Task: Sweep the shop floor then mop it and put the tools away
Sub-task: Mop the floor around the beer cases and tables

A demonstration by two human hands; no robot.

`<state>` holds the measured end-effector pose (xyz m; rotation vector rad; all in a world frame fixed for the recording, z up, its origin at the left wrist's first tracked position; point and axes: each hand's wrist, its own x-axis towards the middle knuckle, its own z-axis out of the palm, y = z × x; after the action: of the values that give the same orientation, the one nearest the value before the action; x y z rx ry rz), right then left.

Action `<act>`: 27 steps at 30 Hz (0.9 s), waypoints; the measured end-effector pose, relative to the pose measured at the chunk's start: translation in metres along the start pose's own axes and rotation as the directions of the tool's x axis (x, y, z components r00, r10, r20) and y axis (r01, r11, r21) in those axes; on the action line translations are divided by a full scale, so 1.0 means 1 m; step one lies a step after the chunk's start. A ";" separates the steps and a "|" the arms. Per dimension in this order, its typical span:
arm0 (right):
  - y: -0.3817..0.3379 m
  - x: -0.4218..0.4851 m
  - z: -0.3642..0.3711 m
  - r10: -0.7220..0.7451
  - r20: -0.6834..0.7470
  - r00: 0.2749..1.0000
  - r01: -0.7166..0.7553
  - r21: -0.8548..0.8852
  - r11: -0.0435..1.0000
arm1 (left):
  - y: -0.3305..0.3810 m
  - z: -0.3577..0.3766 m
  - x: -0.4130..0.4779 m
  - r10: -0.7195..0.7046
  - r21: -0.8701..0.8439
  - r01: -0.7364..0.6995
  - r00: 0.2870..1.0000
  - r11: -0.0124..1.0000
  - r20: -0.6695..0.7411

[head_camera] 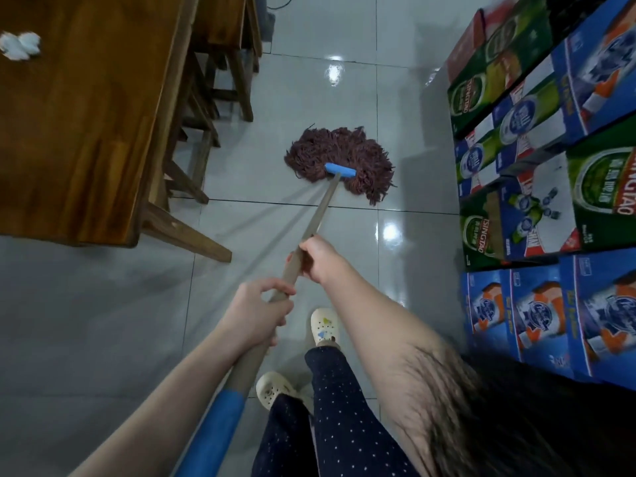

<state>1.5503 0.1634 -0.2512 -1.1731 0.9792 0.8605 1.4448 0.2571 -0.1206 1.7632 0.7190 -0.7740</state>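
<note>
A mop with a brown string head (340, 161) and a blue clamp lies spread on the glossy pale tiled floor (406, 108) ahead of me. Its grey-brown handle (321, 208) slants back toward me and ends in a blue grip at the bottom. My right hand (318, 258) grips the handle higher up, nearer the head. My left hand (260, 313) grips it lower down, close to my body. Both feet in cream clogs stand on the tiles under the handle.
A wooden table (79, 125) with crumpled white tissue (20, 45) fills the upper left, with wooden stools (220, 63) tucked beside it. Stacked beer cartons (550, 149) in green, blue and white line the right side. The floor forms an aisle between them.
</note>
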 end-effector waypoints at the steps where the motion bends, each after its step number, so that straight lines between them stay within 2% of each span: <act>1: -0.013 0.006 -0.004 -0.006 -0.007 1.000 0.006 -0.001 1.000 | 0.012 0.006 0.009 0.006 0.004 -0.006 1.000 1.000 0.005; 14: -0.163 0.081 -0.033 -0.088 -0.025 0.996 0.088 -0.010 0.996 | 0.126 0.042 0.130 0.008 -0.067 -0.007 1.000 0.998 0.016; 21: -0.171 0.094 -0.061 -0.089 -0.029 0.996 0.090 0.041 0.995 | 0.130 0.070 0.136 0.013 -0.067 -0.009 0.998 0.998 0.065; 27: -0.135 0.064 -0.111 -0.069 -0.045 0.997 0.072 0.078 0.994 | 0.104 0.121 0.092 -0.006 -0.071 0.013 0.994 0.997 0.109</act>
<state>1.6789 0.0317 -0.2775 -1.1553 0.9922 0.7370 1.5615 0.1222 -0.1647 1.6409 0.6744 -0.8341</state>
